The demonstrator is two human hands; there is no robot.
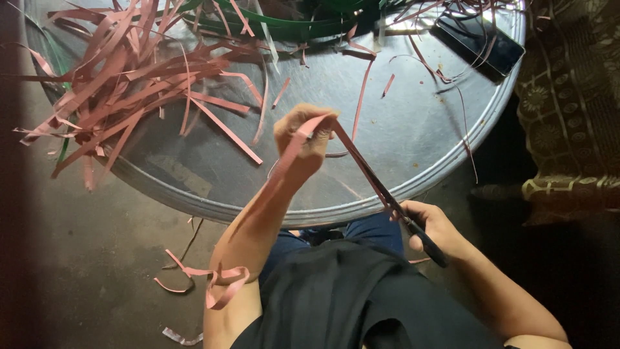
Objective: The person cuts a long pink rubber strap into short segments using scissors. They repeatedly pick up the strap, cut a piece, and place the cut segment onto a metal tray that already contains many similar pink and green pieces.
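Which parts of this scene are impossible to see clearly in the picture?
Head view only:
- Scissors: handles hidden inside the right hand; blades blurred against the pink strip.
- Left hand: fingertips covered by the strip.
- Green strips and dark phone: cut off by the top edge, partly in glare.
- Round metal tray: far rim is out of frame.
- Pink strip pile: motion-blurred, single strips cannot be counted.

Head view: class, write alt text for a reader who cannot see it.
A left hand holds up a pink strip while the right hand cuts it lengthwise with scissors. Cut strips lie piled on a round metal tray.
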